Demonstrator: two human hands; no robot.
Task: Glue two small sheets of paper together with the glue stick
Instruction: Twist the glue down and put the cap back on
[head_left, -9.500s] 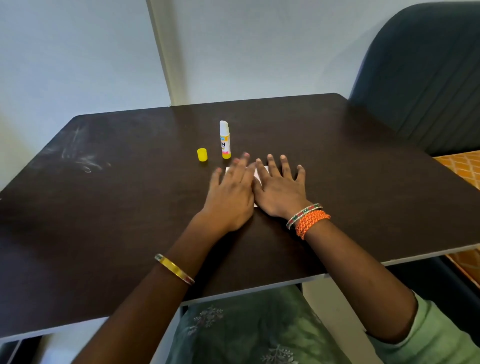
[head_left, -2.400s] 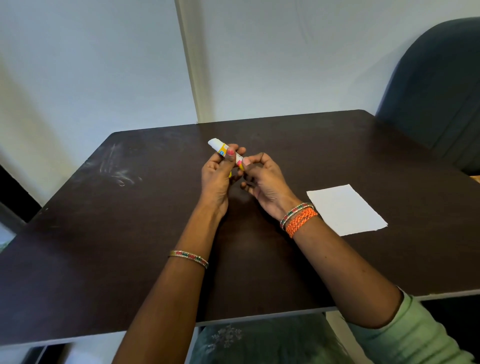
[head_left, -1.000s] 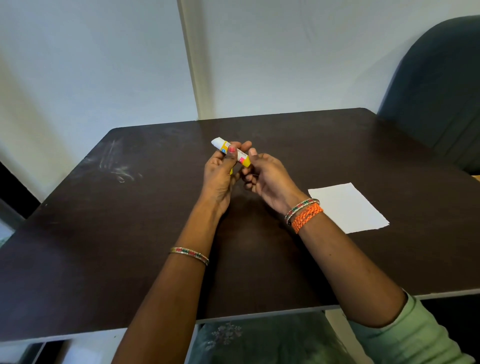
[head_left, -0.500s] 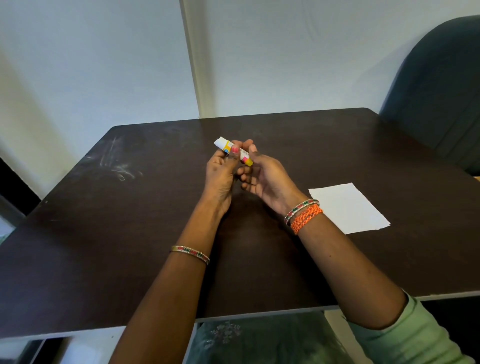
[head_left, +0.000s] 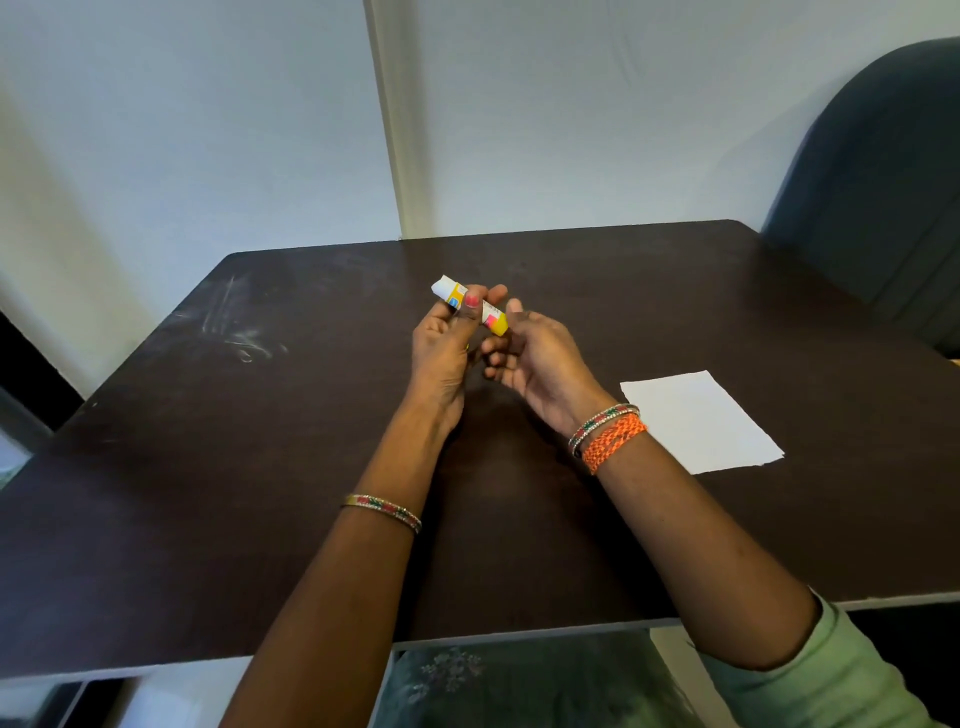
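While I am looking down from the head view, my left hand (head_left: 441, 353) is holding the glue stick (head_left: 470, 307) up above the dark table (head_left: 260, 467), thumb pressed on its label and fingers curled behind it; the stick is lying tilted, its white end pointing up and away to the left, its yellow base pointing down toward my right hand (head_left: 535, 358); that right hand is hovering just beside the base, fingers loosely curled and half spread, and I cannot tell whether a fingertip is touching the stick; it is gripping nothing that I can see; a white sheet of paper (head_left: 698, 418) is lying flat on the table to the right of my right wrist, well apart from the stick; bangles (head_left: 605, 423) and an orange woven band (head_left: 615, 441) are circling that wrist.
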